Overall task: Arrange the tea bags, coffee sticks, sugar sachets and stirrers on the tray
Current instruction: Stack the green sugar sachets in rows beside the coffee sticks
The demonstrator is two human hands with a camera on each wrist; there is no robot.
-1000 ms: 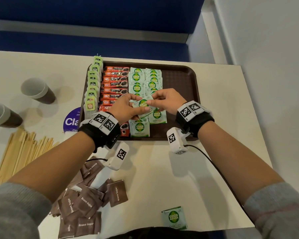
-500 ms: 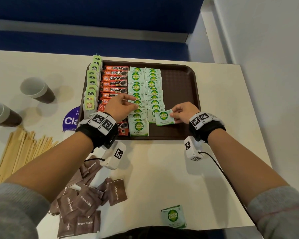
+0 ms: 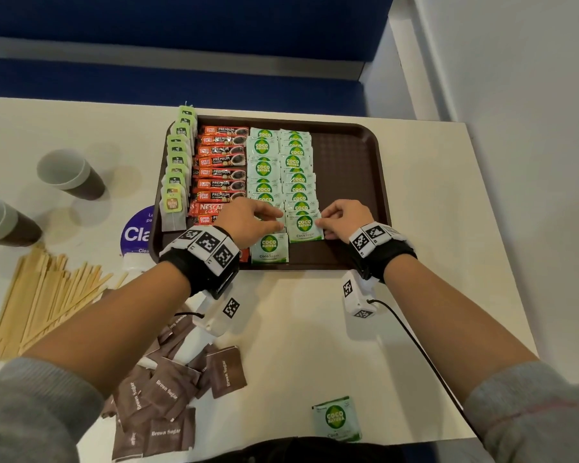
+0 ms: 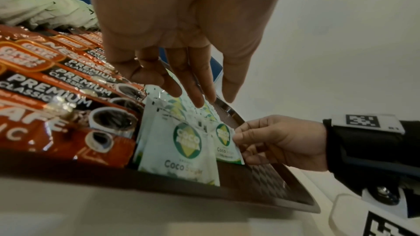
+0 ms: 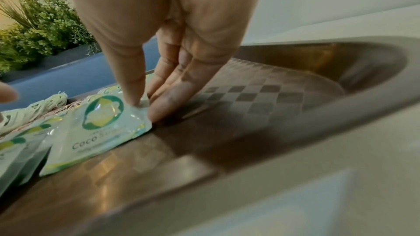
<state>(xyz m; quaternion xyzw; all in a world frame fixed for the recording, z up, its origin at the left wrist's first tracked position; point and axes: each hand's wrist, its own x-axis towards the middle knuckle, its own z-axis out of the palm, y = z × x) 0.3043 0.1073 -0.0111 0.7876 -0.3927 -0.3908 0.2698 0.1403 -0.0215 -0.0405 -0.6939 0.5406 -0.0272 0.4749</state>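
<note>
A brown tray [image 3: 348,182] holds a column of tea bags [image 3: 178,168], a column of coffee sticks [image 3: 223,168] and two columns of green-white coco sugar sachets [image 3: 264,168]. My right hand [image 3: 320,219] [image 5: 143,109] pinches the right edge of the nearest sachet [image 3: 304,225] [image 5: 102,123] [image 4: 225,139], which lies flat at the near end of the right column. My left hand [image 3: 278,219] [image 4: 214,102] hovers with straight fingers over the sachets beside it, its fingertips at that sachet's left edge, holding nothing.
Wooden stirrers [image 3: 44,295] lie in a heap at the left, with brown sugar sachets [image 3: 168,392] piled near the front. One loose coco sachet [image 3: 336,417] sits by the table's front edge. Two paper cups [image 3: 69,173] stand far left. The tray's right third is bare.
My right hand slid the sachet left, from beside the right column into line at its near end. The left hand shifted right to meet its left edge.
</note>
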